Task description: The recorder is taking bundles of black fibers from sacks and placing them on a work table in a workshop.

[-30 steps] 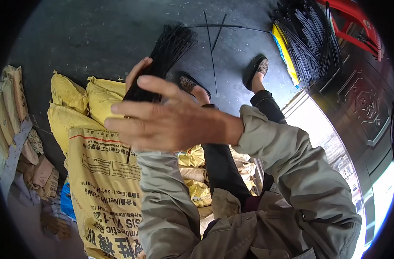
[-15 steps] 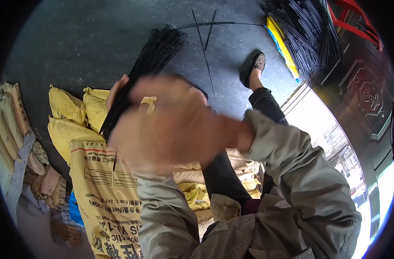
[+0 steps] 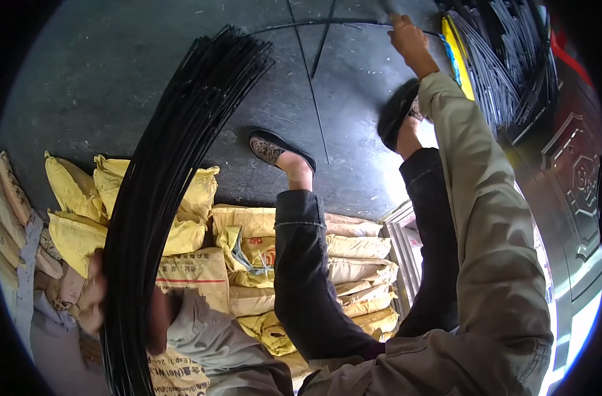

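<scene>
Going by the head view, the left hand [image 3: 158, 320] is curled around a fat bundle of black strips [image 3: 162, 145], fingers on one side, in front of some yellow sacks [image 3: 70, 188]. Right hand [image 3: 411, 43]'s stretched out by a thin strip [image 3: 363, 22] on the floor [image 3: 353, 86], but honestly can't tell if those fingers are pinching it.

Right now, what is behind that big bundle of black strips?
Behind the bundle, yellow sacks show on both sides, and parts of the left hand too. Whatever the bundle covers, including the hand's middle, cannot be seen.
</scene>
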The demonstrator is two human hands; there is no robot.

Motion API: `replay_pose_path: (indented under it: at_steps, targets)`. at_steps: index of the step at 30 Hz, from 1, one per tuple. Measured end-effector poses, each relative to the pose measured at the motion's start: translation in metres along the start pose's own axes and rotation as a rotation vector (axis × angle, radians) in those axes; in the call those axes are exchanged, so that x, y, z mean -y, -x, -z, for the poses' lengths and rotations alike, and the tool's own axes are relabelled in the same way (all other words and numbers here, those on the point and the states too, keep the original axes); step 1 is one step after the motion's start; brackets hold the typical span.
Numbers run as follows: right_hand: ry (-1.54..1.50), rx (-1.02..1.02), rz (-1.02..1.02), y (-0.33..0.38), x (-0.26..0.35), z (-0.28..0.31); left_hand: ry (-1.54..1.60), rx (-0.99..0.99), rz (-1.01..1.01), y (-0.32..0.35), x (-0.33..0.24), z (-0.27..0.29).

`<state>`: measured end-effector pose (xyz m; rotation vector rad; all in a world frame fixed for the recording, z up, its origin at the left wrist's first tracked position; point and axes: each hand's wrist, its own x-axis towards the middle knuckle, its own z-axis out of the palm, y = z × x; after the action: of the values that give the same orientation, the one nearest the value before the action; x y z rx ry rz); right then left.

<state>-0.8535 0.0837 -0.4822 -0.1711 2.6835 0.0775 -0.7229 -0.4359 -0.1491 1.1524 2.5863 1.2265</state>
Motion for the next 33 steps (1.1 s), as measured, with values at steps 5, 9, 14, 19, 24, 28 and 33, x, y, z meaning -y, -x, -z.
replay_pose_path:
  at_steps: [5,9,14,19,24,28,33]
  targets:
    - [0.123,-0.085,0.33,0.001,-0.004,-0.007,0.193,-0.546,0.478,-0.011,-0.025,-0.023]
    - [-0.099,-0.326,0.332,0.017,0.006,0.002,0.286,-0.556,0.482,-0.01,-0.024,-0.022]
    - [-0.372,-0.195,0.224,0.072,0.063,0.009,0.286,-0.519,0.346,0.014,-0.012,-0.017]
    - [-0.427,-0.341,0.188,0.099,0.057,0.044,0.417,-0.408,0.299,0.005,-0.008,-0.009]
    - [-0.47,-0.073,-0.076,0.158,0.045,0.067,0.486,-0.391,0.285,0.008,-0.001,-0.007]
    - [-0.815,-0.004,-0.145,0.208,0.075,0.068,0.519,-0.308,0.23,0.006,0.009,-0.005]
    - [-1.278,0.205,-0.608,0.282,0.145,0.014,0.469,-0.347,0.316,-0.004,0.0,-0.006]
